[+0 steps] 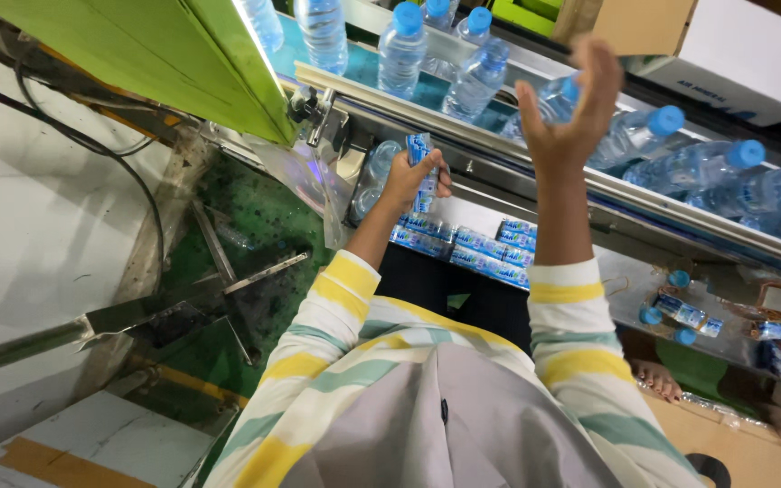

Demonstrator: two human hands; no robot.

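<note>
Far left: a pale grey floor with a thin black cable point(92, 136) that curves across it, and a flat metal bracket point(183, 312) lying on the green ground.
Upper left: a slanted bright green metal panel point(155, 54) hangs over the start of the line.
Left hand: the left hand point(413, 173) is raised in front of the chest, forearm going up and a little to the right, elbow bent. Its fingers are closed around a small bundle of blue and white plastic label sleeves point(421, 167), which stands almost upright in the fist, just below the metal rail.
Below the hands: more blue and white label sleeves in a flat stack point(472, 248) rest under the rail, between the two forearms.
Right hand: the right hand point(571, 104) is lifted higher, palm open, fingers spread and pointing up. It holds nothing; it is at the rail, in front of a clear plastic water bottle with blue cap point(549, 104) that lies on its side.
Conveyor: a long metal conveyor point(463, 122) runs diagonally, with standing bottles at the left and lying bottles at the right.
Sleeves: both arms wear yellow, white and green stripes.
</note>
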